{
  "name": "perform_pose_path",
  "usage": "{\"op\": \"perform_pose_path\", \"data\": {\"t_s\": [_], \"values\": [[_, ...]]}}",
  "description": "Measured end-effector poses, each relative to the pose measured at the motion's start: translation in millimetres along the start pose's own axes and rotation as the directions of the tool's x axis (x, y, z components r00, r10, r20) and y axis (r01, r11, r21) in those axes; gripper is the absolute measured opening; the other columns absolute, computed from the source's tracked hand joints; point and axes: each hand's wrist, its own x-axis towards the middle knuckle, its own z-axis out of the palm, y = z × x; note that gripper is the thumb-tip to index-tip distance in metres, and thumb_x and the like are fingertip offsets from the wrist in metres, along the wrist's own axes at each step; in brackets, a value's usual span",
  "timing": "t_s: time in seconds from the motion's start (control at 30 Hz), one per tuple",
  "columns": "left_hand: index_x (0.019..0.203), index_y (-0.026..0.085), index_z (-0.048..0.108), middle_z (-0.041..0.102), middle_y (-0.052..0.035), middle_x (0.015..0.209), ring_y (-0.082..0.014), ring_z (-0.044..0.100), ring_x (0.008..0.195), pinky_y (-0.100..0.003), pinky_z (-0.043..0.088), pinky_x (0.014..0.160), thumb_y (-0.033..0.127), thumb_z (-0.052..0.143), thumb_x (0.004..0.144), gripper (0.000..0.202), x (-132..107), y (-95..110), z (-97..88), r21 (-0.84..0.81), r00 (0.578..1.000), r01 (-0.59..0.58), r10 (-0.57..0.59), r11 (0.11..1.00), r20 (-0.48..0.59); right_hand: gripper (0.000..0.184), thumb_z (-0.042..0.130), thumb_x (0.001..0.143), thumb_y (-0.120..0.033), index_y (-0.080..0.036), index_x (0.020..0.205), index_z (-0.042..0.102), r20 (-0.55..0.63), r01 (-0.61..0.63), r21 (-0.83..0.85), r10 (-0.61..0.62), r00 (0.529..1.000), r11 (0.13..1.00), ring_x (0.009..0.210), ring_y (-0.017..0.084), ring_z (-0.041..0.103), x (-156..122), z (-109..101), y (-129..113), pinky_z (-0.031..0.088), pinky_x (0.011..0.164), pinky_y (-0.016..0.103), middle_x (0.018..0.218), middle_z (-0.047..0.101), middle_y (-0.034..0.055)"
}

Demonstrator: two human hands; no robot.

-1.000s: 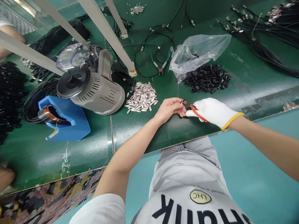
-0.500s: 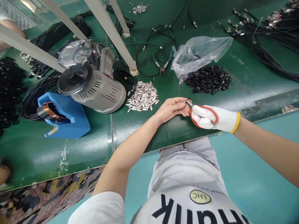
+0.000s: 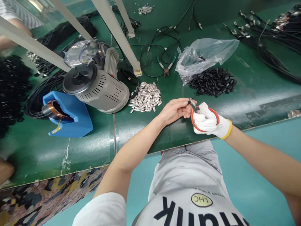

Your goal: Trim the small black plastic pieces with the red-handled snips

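Note:
My bare left hand [image 3: 175, 110] is pinched on a small metal piece [image 3: 189, 101] just above the near edge of the green table [image 3: 141, 131]. My right hand [image 3: 209, 121], in a white glove with a yellow cuff, is closed round red-handled scissors [image 3: 205, 116], whose tip meets the small piece at my left fingertips. A heap of silver metal pieces [image 3: 146, 97] lies to the left of my hands. Behind them lies a heap of small black parts [image 3: 213, 81].
A grey round machine [image 3: 98, 86] and a blue tape holder [image 3: 68, 114] stand at the left. A clear plastic bag [image 3: 204, 51], green-handled pliers [image 3: 166, 66] and black cables [image 3: 270, 40] lie farther back. Metal frame bars [image 3: 113, 28] cross overhead. Another person's arm shows at top left.
My right hand has turned, so the red scissor loop now faces up, and it has shifted slightly toward me. My left hand keeps its pinch on the small piece.

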Motion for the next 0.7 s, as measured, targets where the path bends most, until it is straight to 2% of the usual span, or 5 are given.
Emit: {"op": "perform_pose_path", "data": {"t_s": [0.1, 0.23, 0.43, 0.57, 0.7], "values": [[0.105, 0.009, 0.074, 0.061, -0.0023, 0.071, -0.0116, 0.060, 0.059, -0.025, 0.045, 0.058, 0.032, 0.074, 0.087, 0.029, 0.0, 1.3, 1.3, -0.043, 1.000, 0.024, -0.025, 0.999, -0.017, 0.063, 0.042, 0.090, -0.088, -0.027, 0.075, 0.032, 0.014, 0.005, 0.007, -0.005, 1.000, 1.000, 0.028, 0.007, 0.006, 0.3, -0.9, 1.3, 0.021, 0.034, 0.023, 0.038, 0.011, -0.0155], [0.107, 0.009, 0.074, 0.058, -0.0010, 0.069, -0.0105, 0.061, 0.062, -0.023, 0.047, 0.062, 0.028, 0.076, 0.086, 0.029, 1.1, -2.5, 2.5, -0.148, 0.998, 0.044, -0.049, 0.988, -0.029, 0.062, 0.042, 0.091, -0.086, -0.027, 0.074, 0.033, -0.001, 0.010, 0.008, -0.010, 1.000, 1.000, 0.030, 0.008, 0.011, -1.2, -4.1, 3.4, 0.025, 0.037, 0.023, 0.039, 0.015, -0.0139], [0.108, 0.009, 0.074, 0.059, -0.0008, 0.073, -0.0074, 0.059, 0.065, -0.020, 0.050, 0.068, 0.022, 0.074, 0.087, 0.024, 3.3, -9.1, 4.2, -0.224, 0.997, -0.005, -0.012, 0.975, -0.076, 0.065, 0.043, 0.089, -0.087, -0.026, 0.071, 0.030, 0.047, 0.017, 0.058, -0.020, 0.999, 0.998, 0.027, 0.007, 0.009, 1.9, 3.2, -1.6, 0.022, 0.036, 0.023, 0.035, 0.013, -0.0141], [0.107, 0.012, 0.073, 0.058, 0.0003, 0.072, -0.0073, 0.057, 0.061, -0.020, 0.045, 0.060, 0.024, 0.075, 0.087, 0.024, 2.0, -8.5, 5.3, -0.197, 0.997, -0.036, 0.022, 0.980, -0.072, 0.064, 0.039, 0.094, -0.085, -0.025, 0.071, 0.031, 0.131, 0.062, 0.117, -0.078, 0.988, 0.991, 0.026, 0.007, 0.008, 4.7, 10.2, -2.7, 0.023, 0.035, 0.021, 0.034, 0.014, -0.0146], [0.105, 0.014, 0.071, 0.062, -0.0009, 0.074, -0.0096, 0.059, 0.062, -0.022, 0.045, 0.059, 0.030, 0.078, 0.084, 0.027, -1.6, -5.2, 4.1, -0.087, 0.994, -0.046, 0.037, 0.995, -0.100, 0.060, 0.040, 0.096, -0.081, -0.025, 0.073, 0.036, 0.128, 0.076, 0.107, -0.090, 0.988, 0.991, 0.028, 0.007, 0.010, 3.4, 11.4, -1.1, 0.023, 0.036, 0.021, 0.037, 0.018, -0.0143]]}}
